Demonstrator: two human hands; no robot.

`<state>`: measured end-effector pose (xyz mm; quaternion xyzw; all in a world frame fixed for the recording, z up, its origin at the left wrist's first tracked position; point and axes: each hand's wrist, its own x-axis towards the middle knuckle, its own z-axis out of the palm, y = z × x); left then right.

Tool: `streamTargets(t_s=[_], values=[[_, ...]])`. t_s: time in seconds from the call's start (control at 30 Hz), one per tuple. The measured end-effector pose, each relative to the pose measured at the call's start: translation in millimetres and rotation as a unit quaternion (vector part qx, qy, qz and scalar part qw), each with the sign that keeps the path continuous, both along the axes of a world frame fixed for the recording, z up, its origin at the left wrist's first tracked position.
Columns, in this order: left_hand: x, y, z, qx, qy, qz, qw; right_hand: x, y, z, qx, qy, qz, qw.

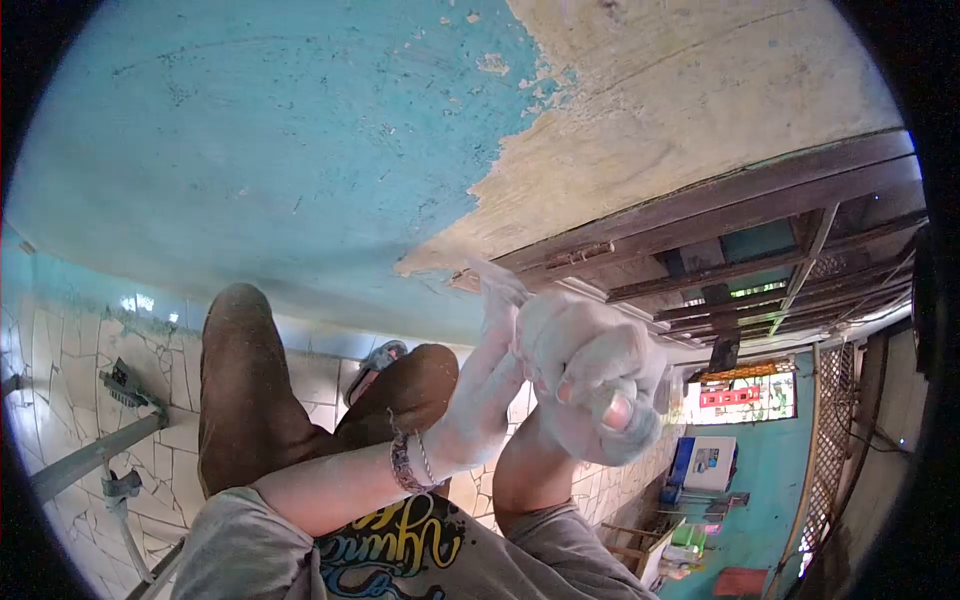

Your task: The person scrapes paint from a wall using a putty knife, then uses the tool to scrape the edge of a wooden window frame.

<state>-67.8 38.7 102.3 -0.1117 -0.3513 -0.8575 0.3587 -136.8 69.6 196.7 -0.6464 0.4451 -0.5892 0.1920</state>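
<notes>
Both hands are coated in whitish dust and meet in front of my chest. My left hand [482, 395], with a beaded bracelet [402, 462] at its wrist, presses against the side of my right hand. Its fingers are closed and partly hidden there. My right hand [592, 375] is curled into a fist, fingernails facing me. A thin pale piece [497, 283] pokes up above the left hand, blurred; I cannot tell what the hands grip. Beyond them rises a wall [330, 150] of worn blue paint, with a bare beige patch [660, 110] where the paint has come off.
My bent knees [245, 380] are close to the wall's foot. A metal stand leg [100, 465] crosses the cracked-tile floor [70, 350] at left. Dark wooden window frames [720, 235] run along the right. A blue and white box [703, 463] stands farther back.
</notes>
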Motion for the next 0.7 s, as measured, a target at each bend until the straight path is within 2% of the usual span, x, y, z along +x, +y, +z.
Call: streamTargets(t_s=[0.13, 0.3, 0.37, 0.47, 0.57, 0.7], values=[[-5.1, -10.3, 6.8, -0.111, 0.029, 0.068, 0.991, 10.8, 1.7, 20.8, -0.006, -0.010, -0.024, 1.000], [-6.2, -9.6, 57.4, 0.130, 0.027, -0.053, 0.990, 11.4, -0.2, 43.2, -0.107, -0.024, -0.052, 0.993], [-12.5, -6.6, 61.5, 0.133, 0.046, -0.010, 0.990, 7.9, -4.7, 45.4, -0.094, -0.004, -0.043, 0.995], [-8.1, -14.6, 58.9, 0.148, 0.037, -0.061, 0.986, 7.3, -9.3, 44.6, -0.060, 0.004, -0.052, 0.997], [-5.9, -16.2, 61.7, 0.133, 0.025, -0.060, 0.989, 17.2, 1.8, 53.8, -0.112, 0.054, -0.055, 0.991], [-1.1, -23.3, 63.5, 0.154, 0.012, -0.124, 0.980, 19.5, -8.4, 46.8, -0.074, 0.035, -0.076, 0.994]])
